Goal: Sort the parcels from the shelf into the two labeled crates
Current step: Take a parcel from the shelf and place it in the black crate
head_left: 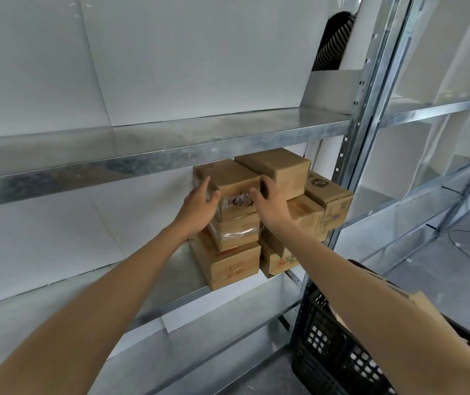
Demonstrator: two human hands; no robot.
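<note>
Several brown cardboard parcels are stacked on the middle metal shelf (171, 286). The top left parcel (232, 182) has black handwriting on its taped front. My left hand (199, 208) is spread at that parcel's left side, fingers touching its edge. My right hand (270, 201) is spread at its right side, fingers reaching into the gap beside the top right parcel (279, 166). Neither hand has closed on the parcel. A black plastic crate (330, 346) stands at the lower right, partly hidden by my right forearm, with a cardboard box (424, 306) inside.
The upper shelf board (142, 155) runs just above the stack. A galvanised upright (353, 149) stands right of the parcels. On the top shelf sits a white box (330, 86) with a black ribbed hose (333, 41). More shelving continues to the right.
</note>
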